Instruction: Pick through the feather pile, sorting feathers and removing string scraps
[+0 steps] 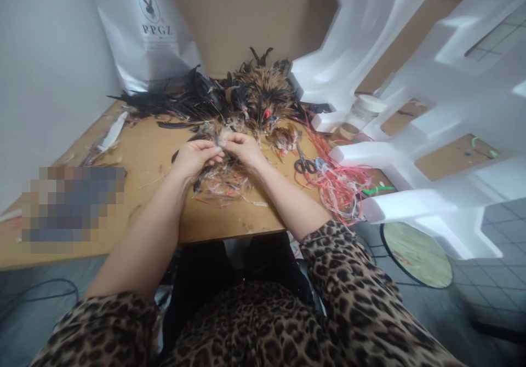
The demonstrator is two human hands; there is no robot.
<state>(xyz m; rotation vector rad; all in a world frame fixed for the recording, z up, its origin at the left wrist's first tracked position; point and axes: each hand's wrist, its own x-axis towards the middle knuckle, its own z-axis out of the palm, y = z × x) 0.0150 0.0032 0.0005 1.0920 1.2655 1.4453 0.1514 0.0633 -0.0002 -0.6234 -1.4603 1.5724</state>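
Note:
My left hand [198,158] and my right hand [243,149] meet over the middle of the table, fingertips pinched together almost touching. Between them a small tuft of pale brown feathers [222,136] sticks up, its lower end hidden by my fingers. Under my hands lies a loose pile of feathers [224,183] with reddish and white bits in it. Just behind is a big heap of black feathers [181,104] and brown feathers [267,90]. A smaller feather bunch [285,137] rests to the right of my right hand.
Scissors [304,165] with black handles lie right of my hands, beside a tangle of red and white strings [343,189]. White foam pieces [394,208] crowd the right side. A white feather [114,131] lies at left, near a blurred-out rectangular object [74,205]. A silvery bag [152,44] stands behind.

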